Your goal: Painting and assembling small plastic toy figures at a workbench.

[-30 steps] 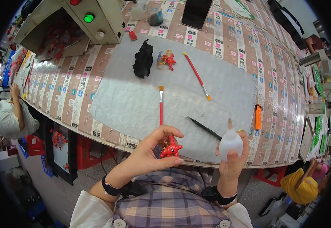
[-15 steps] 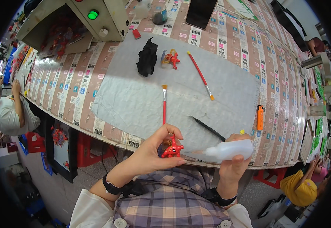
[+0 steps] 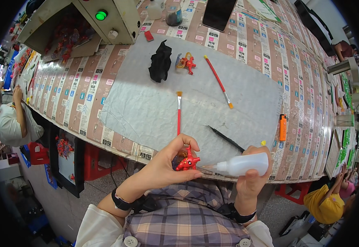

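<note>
Between the thumb and fingers of my left hand (image 3: 167, 164) is a small red toy figure (image 3: 187, 162) with a clear, darker part partly hidden by the palm. My right hand (image 3: 251, 181) grips a white squeeze bottle (image 3: 247, 164) lying nearly level, its thin nozzle pointing at the figure and close to it. A slim black pointed tool (image 3: 227, 138) reaches from the sheet to my right hand's fingers; whether they touch it I cannot tell. Just beyond my left hand lies a red-handled flat brush (image 3: 179, 113).
On the grey sheet (image 3: 134, 111) lie a crumpled black cloth (image 3: 160, 61), another red and clear figure (image 3: 186, 62) and a second brush (image 3: 218, 81). An orange lighter (image 3: 283, 127) is at the right. A metal box with a green light (image 3: 101, 15) stands far left; a phone (image 3: 218, 14) lies at the back.
The squeeze bottle has shifted a little left in my right hand, bringing its nozzle closer to the red figure. My left hand has hardly moved.
</note>
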A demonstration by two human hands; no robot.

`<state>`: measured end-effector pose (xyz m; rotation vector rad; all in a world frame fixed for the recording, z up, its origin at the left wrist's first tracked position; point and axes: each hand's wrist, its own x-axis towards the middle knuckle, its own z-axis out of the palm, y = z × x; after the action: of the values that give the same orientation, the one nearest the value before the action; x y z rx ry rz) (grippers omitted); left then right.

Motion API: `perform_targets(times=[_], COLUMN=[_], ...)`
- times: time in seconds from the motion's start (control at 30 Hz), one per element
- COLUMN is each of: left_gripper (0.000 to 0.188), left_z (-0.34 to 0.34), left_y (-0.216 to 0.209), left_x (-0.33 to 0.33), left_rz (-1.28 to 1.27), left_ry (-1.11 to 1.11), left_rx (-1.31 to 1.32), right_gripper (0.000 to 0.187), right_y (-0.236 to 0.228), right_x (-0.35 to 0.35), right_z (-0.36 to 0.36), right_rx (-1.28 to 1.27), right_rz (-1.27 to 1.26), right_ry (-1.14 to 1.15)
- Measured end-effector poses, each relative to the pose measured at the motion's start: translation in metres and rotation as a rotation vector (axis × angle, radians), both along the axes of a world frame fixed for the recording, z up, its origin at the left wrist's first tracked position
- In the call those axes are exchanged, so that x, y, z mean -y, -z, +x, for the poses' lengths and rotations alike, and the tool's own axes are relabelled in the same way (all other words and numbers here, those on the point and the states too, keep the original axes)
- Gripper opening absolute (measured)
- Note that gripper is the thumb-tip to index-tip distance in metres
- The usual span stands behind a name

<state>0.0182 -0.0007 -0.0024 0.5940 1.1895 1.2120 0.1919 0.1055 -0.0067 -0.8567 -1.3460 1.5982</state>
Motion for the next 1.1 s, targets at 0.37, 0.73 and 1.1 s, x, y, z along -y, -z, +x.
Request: perform_targets(times=[0.37,0.73,1.1], left_gripper=[0.043,0.043,0.043], left_z=[-0.001,-0.001,-0.001], left_y=[-0.002,0.002,0.001], left_x=[0.001,0.002,0.003], left_rz=[-0.014,0.050,-0.009], left_ry=[0.033,0.038,0.008], left_rx=[-0.051,-0.126,-0.016], right_gripper=[0.059,0.052,0.052], right_y=[-0.004,-0.001,0.005], right_x=[0.002,0.001,-0.008], right_z=[-0.003,0.000,0.008], right_rx=[0.113,0.023,-0.009], right_rz=[0.022,0.003,0.088], right_ry=[0.001,-0.007,0.226])
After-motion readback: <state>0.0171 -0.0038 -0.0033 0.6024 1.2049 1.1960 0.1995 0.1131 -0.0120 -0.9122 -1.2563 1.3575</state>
